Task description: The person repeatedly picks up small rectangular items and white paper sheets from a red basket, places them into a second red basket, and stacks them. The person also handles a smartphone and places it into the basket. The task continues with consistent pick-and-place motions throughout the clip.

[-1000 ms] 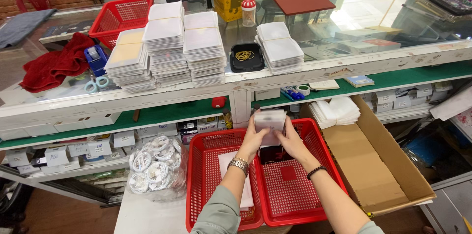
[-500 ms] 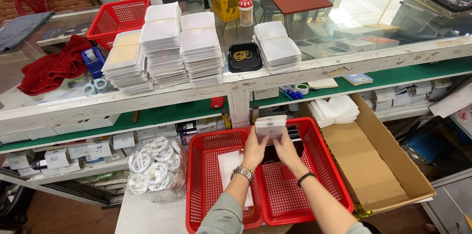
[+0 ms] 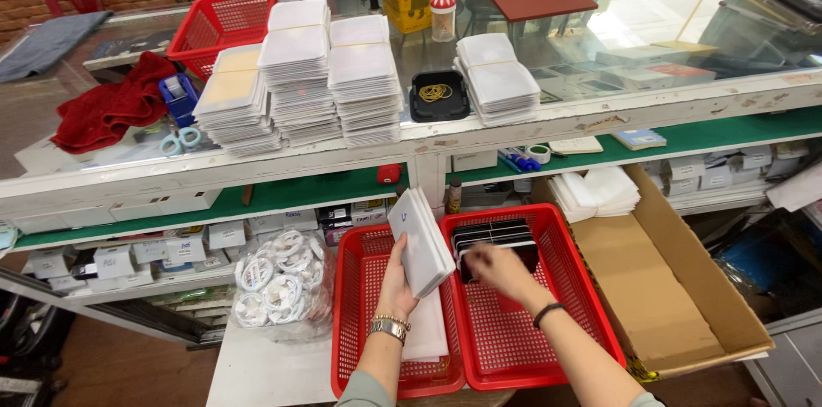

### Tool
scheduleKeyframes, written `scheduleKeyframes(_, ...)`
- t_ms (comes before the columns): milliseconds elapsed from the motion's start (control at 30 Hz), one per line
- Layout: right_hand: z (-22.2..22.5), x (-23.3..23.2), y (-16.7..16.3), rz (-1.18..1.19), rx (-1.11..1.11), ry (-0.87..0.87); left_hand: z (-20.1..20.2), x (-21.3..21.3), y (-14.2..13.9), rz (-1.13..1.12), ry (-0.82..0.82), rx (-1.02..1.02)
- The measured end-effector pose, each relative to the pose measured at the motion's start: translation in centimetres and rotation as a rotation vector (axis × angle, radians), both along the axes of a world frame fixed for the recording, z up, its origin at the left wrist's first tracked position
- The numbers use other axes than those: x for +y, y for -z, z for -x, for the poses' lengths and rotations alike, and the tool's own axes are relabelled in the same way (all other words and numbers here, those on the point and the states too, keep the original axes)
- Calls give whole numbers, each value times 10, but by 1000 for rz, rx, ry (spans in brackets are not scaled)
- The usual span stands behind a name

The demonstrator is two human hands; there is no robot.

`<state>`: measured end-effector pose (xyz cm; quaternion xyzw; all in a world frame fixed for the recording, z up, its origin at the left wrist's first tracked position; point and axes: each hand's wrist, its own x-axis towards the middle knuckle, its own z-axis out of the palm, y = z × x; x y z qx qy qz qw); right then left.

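The left hand [image 3: 398, 274] grasps a white packet stack [image 3: 421, 240] above the left red basket [image 3: 355, 321]; the right hand [image 3: 497, 268] (blurred, grip unclear) reaches dark packets [image 3: 495, 237] in the right red basket [image 3: 556, 321], beside a cardboard box [image 3: 676, 304].

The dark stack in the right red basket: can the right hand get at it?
Probably yes: the right hand hovers right beside the dark stack, and the basket is open on top.

The right hand [image 3: 497, 270] is motion-blurred, its fingertips unclear; the left hand [image 3: 396, 283] partly hides the white sheets [image 3: 425, 337] beneath.
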<state>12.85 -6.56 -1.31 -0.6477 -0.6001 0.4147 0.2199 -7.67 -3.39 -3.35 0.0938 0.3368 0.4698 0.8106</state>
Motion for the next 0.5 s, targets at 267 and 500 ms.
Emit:
scheduleKeyframes(267,17,-20,30,-327,-816,-415,24,-11,3,-85,115,257)
scheduleKeyframes(500,15,-13,30,-286,-871,-433,32,-11,1,-119,155,275)
